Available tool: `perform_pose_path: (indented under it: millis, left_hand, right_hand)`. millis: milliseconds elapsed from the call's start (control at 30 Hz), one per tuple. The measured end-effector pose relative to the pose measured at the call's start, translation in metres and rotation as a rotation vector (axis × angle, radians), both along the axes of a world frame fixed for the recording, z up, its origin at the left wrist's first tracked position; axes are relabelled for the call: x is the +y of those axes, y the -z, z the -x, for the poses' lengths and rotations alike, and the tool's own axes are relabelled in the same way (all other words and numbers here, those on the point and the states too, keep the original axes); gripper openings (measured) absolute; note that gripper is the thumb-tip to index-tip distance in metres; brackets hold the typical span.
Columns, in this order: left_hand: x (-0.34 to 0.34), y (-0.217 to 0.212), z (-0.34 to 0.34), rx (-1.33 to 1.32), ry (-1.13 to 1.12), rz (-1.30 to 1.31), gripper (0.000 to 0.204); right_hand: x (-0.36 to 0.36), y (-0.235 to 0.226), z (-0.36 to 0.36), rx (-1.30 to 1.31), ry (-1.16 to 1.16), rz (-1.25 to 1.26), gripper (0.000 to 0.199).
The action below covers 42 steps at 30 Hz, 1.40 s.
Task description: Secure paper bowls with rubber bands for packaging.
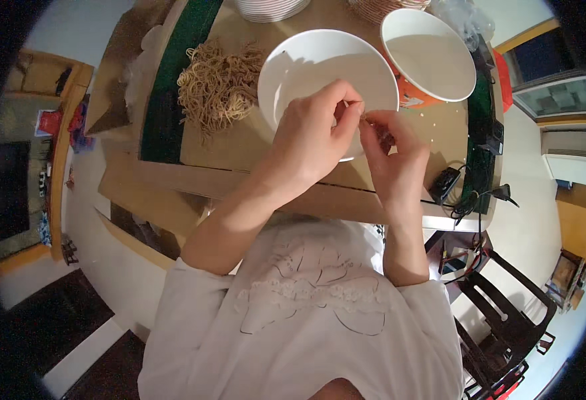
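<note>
A heap of tan noodle-like strands [216,87] lies on the table [253,143], left of a white bowl [319,67]. The left hand [313,137] is positioned over the near rim of the white bowl, fingers narrowed in a pinch. The right hand [393,157], just beside it, is pinched likewise; the item held between both hands is too small to identify. A white-and-orange bowl [429,57] stands far right.

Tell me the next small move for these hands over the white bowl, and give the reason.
Probably pull the fingertips apart: left hand and right hand meet, pinching something small over the white bowl, so pieces would likely land inside. The pile of tan strands lies beside it.
</note>
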<state>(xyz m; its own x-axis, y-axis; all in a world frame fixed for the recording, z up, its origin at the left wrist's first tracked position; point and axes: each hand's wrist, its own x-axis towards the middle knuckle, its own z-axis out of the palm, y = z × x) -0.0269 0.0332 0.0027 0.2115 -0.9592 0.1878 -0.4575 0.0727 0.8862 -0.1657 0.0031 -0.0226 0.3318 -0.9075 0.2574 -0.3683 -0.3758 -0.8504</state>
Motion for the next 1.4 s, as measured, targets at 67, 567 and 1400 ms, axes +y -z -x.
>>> perform_pose_path:
  millis: [67,567,1400]
  left_hand:
    - [-0.001,-0.001,0.002,-0.011,0.010,-0.040,0.009]
    - [-0.001,0.004,0.000,-0.061,0.011,0.044,0.012]
    - [0.005,0.003,-0.002,-0.003,0.028,0.124,0.010]
  right_hand:
    - [0.001,-0.001,0.000,-0.013,0.019,-0.004,0.013]
    - [0.004,0.009,-0.001,-0.131,0.085,0.052,0.006]
    - [0.007,-0.002,0.002,-0.105,0.020,0.086,0.014]
